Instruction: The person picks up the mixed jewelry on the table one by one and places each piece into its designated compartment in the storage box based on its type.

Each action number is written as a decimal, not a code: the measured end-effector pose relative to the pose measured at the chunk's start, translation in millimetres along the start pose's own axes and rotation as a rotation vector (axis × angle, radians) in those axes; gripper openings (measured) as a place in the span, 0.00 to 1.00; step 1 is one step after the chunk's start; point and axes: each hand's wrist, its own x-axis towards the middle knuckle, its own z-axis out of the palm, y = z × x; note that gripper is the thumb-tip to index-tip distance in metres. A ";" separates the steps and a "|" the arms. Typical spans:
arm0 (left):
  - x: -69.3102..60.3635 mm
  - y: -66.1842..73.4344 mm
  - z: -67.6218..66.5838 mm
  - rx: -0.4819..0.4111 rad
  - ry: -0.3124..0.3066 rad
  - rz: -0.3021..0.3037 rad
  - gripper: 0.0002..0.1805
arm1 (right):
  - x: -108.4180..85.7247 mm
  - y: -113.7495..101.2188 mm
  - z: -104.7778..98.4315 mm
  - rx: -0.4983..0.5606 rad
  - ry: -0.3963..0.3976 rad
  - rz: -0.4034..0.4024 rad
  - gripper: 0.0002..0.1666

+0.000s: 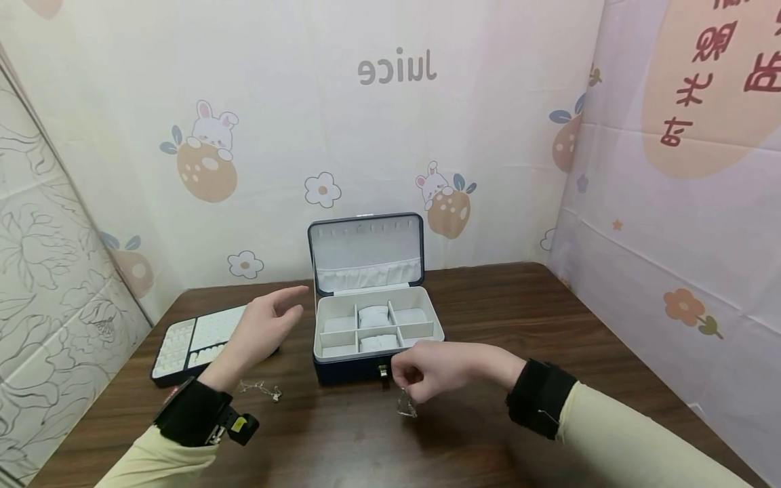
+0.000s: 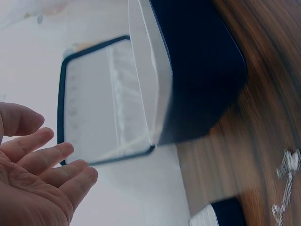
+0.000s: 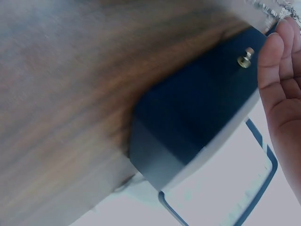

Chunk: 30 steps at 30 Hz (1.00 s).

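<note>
On my head feed the right hand (image 1: pixel 436 369) pinches a silvery chain (image 1: pixel 406 409) just in front of the navy box (image 1: pixel 348 373). I'd worry that a slack pinch could drop it, or its links catch the clasp (image 1: pixel 383 371). It hangs with its long axis near upright, free end toward the table (image 1: pixel 342 434). In my left wrist feed, the left hand (image 2: pixel 40 181) grips nothing, fingers relaxed. On my right wrist feed, the chain blurs at the upper corner.

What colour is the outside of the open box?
Dark navy blue; the box shows it best in the right wrist view.
</note>
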 end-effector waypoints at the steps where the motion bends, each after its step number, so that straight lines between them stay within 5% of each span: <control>1: 0.2 2.7 2.8 -0.013 -0.006 0.009 0.24 | 0.3 -1.5 -2.6 0.006 0.007 0.002 0.08; 13: 1.3 32.3 44.0 -0.198 -0.140 0.113 0.22 | 11.6 -17.9 -31.1 0.004 0.156 -0.048 0.07; 22: 1.1 46.2 70.3 -0.301 -0.267 0.168 0.22 | 18.4 -21.9 -41.1 0.076 0.302 0.002 0.03; 30: 1.7 46.1 78.3 -0.354 -0.250 0.154 0.14 | 20.4 -21.7 -44.9 0.151 0.380 0.088 0.03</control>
